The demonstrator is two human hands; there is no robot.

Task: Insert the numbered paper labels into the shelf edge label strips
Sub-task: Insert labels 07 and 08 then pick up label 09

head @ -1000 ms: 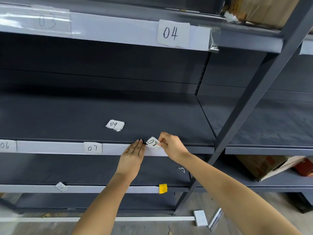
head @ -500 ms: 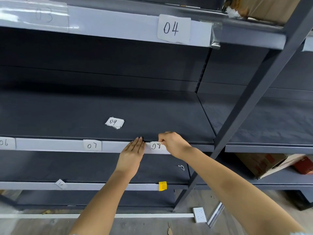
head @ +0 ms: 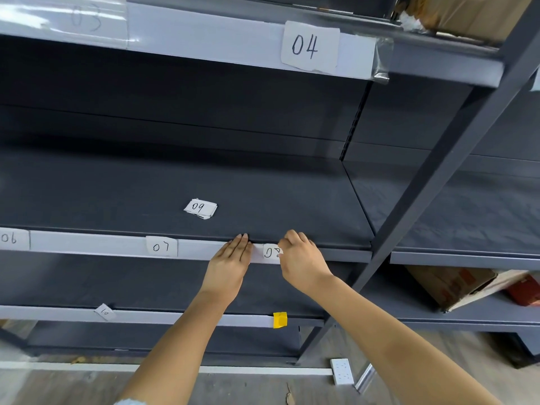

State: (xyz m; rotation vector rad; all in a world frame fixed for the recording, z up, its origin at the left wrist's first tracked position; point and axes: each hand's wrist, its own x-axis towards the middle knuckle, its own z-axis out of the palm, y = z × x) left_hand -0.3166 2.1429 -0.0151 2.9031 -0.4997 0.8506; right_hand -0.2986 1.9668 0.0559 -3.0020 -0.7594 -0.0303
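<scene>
The white paper label "08" (head: 271, 252) lies flat against the middle shelf's label strip (head: 87, 244). My right hand (head: 301, 258) pinches the label's right edge with curled fingers. My left hand (head: 230, 261) presses its straight fingers flat on the strip just left of the label. Labels "07" (head: 161, 247) and "06" (head: 11, 238) sit in the same strip further left. A small stack of labels with "09" on top (head: 201, 208) rests on the dark shelf board behind the strip.
The top shelf strip carries label "04" (head: 309, 46) and a faint "03" (head: 84, 19). The lower strip holds a tilted label "10" (head: 104, 311) and a yellow tag (head: 280, 320). A slanted grey upright (head: 432, 182) stands right of my hands. Cardboard boxes (head: 455, 285) sit at right.
My right hand brought the tilted "08" label down against the strip, where it now lies level. My left hand stayed pressed on the strip.
</scene>
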